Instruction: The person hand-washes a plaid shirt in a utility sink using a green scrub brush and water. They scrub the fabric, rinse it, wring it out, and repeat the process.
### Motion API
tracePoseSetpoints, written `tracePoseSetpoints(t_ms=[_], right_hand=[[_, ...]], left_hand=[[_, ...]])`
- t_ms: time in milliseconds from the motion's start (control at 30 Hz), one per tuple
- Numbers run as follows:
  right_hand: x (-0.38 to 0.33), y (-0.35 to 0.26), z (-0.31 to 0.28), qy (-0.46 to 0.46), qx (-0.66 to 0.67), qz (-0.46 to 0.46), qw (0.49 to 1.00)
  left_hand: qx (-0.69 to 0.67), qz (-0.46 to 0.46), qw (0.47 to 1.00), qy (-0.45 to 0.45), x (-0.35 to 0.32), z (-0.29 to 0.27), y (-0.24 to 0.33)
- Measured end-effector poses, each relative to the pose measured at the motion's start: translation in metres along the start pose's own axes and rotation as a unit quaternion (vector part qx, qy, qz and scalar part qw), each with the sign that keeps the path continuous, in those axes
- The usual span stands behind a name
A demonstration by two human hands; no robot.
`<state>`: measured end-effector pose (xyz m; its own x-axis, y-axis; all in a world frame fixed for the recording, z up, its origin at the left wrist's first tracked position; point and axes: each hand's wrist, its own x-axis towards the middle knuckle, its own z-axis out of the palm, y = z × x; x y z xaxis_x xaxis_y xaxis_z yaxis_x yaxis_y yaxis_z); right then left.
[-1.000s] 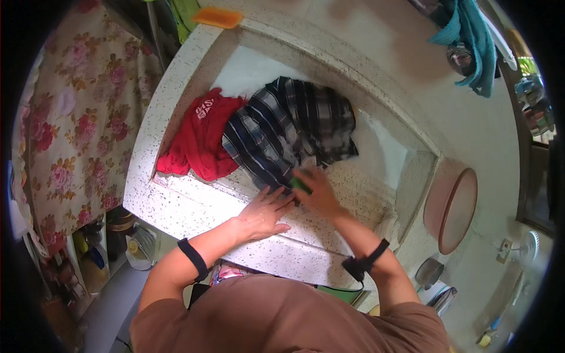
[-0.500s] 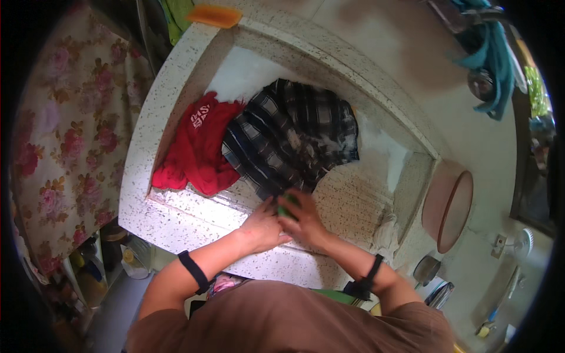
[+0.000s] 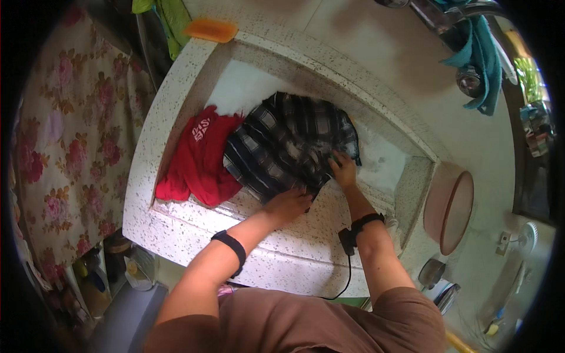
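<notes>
A white printed patch sits on the red garment, left of the plaid shirt in the speckled stone basin. The left hand presses flat on the shirt's near edge; the right hand grips its right side.

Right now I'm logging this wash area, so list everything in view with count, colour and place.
plaid shirt: 1, dark checked, in the basin, under both hands
red garment: 1, red, left of the shirt
stone basin: 1, speckled white, centre
orange brush: 1, orange, basin's far corner
pink tub: 1, pink, right of basin
teal cloth: 1, teal, upper right
floral curtain: 1, pink-flowered, left
wristbands: 2, black
hands: left hand on the shirt's near edge; right hand on it, holding something green
</notes>
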<state>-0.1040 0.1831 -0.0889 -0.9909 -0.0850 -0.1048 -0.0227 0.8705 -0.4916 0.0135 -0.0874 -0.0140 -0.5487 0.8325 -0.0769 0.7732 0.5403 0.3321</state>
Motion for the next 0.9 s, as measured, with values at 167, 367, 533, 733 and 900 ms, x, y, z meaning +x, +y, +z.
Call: tracePoseSetpoints(t_ms=[167, 367, 533, 733, 900], right_hand=[[-0.051, -0.136, -0.034, -0.096, -0.041, -0.094, 0.990], [-0.086, -0.182, -0.003, -0.195, -0.163, -0.048, 0.966], [-0.034, -0.099, -0.019, -0.021, -0.054, 0.048, 0.997], [-0.095, -0.155, -0.003, -0.035, -0.002, -0.309, 0.950], [-0.078, -0.066, -0.001, 0.031, -0.066, 0.033, 0.997]], left_hand=[[-0.368, -0.015, 0.926, -0.087, -0.062, -0.035, 0.002], [-0.411, 0.009, 0.911, 0.004, -0.150, -0.065, -0.007], [-0.424, -0.004, 0.906, -0.011, -0.144, -0.064, -0.009], [-0.428, -0.059, 0.901, 0.039, -0.130, -0.072, -0.003], [-0.403, -0.096, 0.910, 0.017, -0.103, -0.076, -0.003]])
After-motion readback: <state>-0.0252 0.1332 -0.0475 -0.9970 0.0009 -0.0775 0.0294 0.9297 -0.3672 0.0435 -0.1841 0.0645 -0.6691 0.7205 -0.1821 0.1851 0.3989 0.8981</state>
